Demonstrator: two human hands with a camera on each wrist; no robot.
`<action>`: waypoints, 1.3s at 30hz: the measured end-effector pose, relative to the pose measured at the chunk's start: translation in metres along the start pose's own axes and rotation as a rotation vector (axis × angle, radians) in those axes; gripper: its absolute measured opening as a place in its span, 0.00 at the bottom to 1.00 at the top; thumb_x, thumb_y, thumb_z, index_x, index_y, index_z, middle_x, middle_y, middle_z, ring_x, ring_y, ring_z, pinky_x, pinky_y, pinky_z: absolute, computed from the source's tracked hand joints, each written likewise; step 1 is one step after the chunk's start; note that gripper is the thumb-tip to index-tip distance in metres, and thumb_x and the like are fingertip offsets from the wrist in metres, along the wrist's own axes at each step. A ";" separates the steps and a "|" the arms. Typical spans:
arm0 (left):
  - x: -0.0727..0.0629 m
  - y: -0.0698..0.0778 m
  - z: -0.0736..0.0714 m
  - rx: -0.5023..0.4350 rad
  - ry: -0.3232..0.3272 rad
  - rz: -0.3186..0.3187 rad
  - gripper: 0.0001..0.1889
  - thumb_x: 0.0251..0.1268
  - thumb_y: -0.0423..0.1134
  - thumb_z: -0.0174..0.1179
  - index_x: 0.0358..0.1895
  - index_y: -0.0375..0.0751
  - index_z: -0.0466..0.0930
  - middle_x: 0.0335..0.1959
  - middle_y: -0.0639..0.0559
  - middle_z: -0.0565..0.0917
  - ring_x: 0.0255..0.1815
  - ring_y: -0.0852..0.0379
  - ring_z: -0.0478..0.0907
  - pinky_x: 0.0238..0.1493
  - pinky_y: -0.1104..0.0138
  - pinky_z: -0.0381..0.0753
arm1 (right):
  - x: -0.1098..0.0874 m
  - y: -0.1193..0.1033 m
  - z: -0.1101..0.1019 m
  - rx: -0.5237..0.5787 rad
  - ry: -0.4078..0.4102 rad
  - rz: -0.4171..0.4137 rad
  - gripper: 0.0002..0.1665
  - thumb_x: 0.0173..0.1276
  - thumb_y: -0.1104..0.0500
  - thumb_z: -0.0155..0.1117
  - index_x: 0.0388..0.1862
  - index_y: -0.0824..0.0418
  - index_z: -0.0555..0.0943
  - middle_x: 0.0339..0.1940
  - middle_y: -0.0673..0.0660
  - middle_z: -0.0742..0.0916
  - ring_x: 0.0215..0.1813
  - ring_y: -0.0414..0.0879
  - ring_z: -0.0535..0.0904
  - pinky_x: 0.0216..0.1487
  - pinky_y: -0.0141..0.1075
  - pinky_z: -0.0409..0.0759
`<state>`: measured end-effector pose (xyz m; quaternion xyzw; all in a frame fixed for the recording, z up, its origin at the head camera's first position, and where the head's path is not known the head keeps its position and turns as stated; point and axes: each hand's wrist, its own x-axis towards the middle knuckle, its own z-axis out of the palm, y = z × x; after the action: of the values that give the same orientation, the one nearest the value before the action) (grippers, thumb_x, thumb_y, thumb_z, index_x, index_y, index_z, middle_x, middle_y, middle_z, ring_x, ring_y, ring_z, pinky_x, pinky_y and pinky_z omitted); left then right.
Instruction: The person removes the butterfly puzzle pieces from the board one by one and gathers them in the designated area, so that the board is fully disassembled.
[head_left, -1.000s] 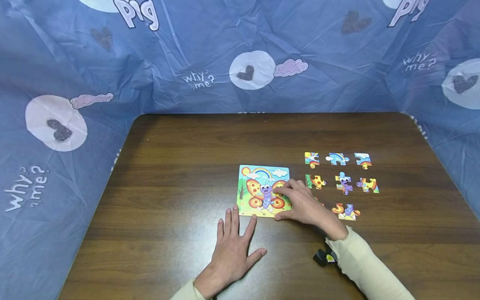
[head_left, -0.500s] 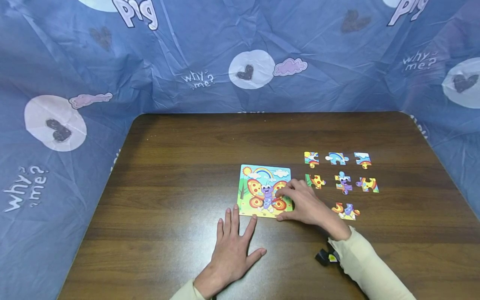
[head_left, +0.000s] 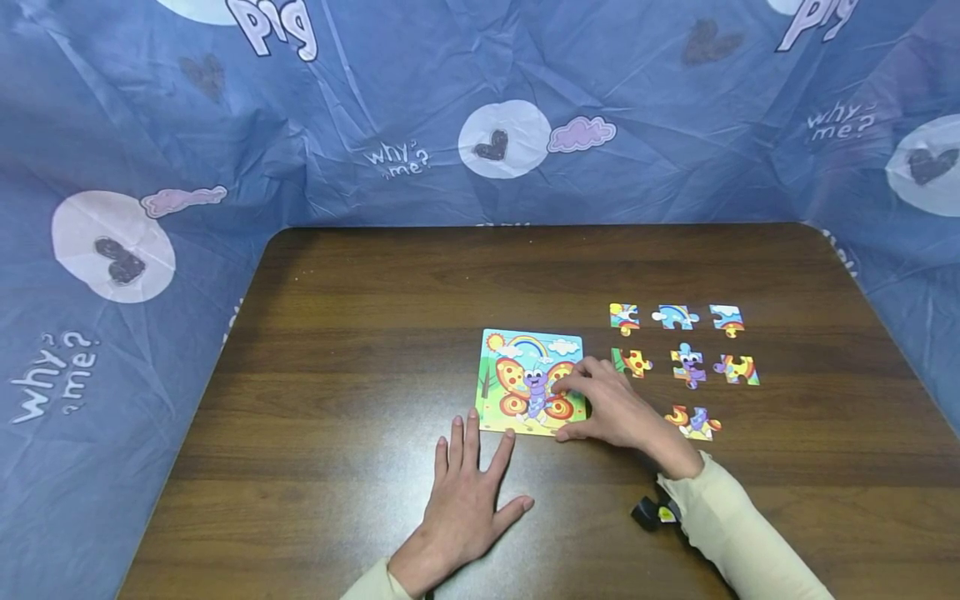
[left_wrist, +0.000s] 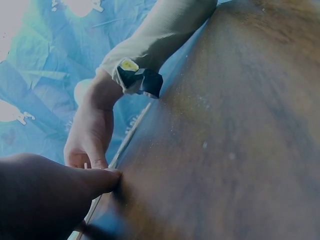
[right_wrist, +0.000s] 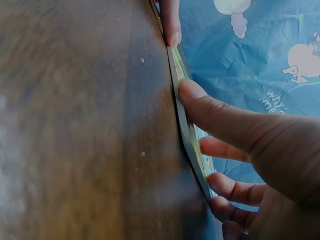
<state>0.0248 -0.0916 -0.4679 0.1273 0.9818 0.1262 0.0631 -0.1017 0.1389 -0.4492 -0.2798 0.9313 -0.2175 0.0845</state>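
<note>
A square puzzle board [head_left: 501,415] with a butterfly, sun and rainbow picture lies flat on the table. My left hand [head_left: 463,510] rests palm down with fingers spread, its fingertips at the board's near-left corner. Bent over the near-right corner, my right hand [head_left: 611,408] holds the board with the thumb at the near edge and the fingers on the picture. In the right wrist view, the thumb [right_wrist: 200,100] and fingertips touch the board's rim [right_wrist: 186,132]. Whether a loose piece lies under that hand, I cannot tell. The left wrist view shows mostly table and both hands.
Several loose jigsaw pieces lie in rows at the right, including a rainbow piece [head_left: 675,317], a butterfly face piece [head_left: 687,367] and a feet piece [head_left: 697,425]. A black wrist camera [head_left: 645,513] sits at the right cuff. Blue patterned cloth [head_left: 420,83] surrounds the brown table [head_left: 337,333].
The board and my right hand have shifted slightly to the right together. My left hand stays in place.
</note>
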 end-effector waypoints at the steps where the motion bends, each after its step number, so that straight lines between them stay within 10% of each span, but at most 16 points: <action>1: 0.000 0.000 0.000 0.000 -0.001 0.000 0.41 0.65 0.69 0.53 0.78 0.53 0.60 0.80 0.27 0.50 0.80 0.27 0.50 0.73 0.36 0.57 | 0.000 0.000 0.000 0.003 -0.003 0.002 0.35 0.45 0.42 0.83 0.53 0.50 0.85 0.50 0.56 0.81 0.49 0.50 0.72 0.51 0.49 0.71; 23: 0.000 0.000 0.000 -0.013 -0.001 0.003 0.41 0.65 0.68 0.53 0.78 0.54 0.60 0.80 0.28 0.49 0.80 0.27 0.50 0.73 0.35 0.57 | 0.000 -0.001 -0.001 0.057 -0.029 0.017 0.38 0.46 0.46 0.83 0.56 0.57 0.81 0.60 0.58 0.84 0.62 0.56 0.75 0.58 0.55 0.69; 39: 0.001 0.000 0.001 -0.011 0.010 0.008 0.41 0.65 0.68 0.53 0.78 0.54 0.60 0.80 0.28 0.50 0.80 0.27 0.51 0.73 0.35 0.57 | -0.005 0.001 -0.009 0.081 0.085 0.026 0.35 0.43 0.51 0.85 0.51 0.60 0.84 0.48 0.58 0.85 0.51 0.53 0.80 0.56 0.53 0.79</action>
<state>0.0243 -0.0914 -0.4685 0.1303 0.9808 0.1325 0.0585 -0.1009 0.1454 -0.4411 -0.2545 0.9281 -0.2654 0.0590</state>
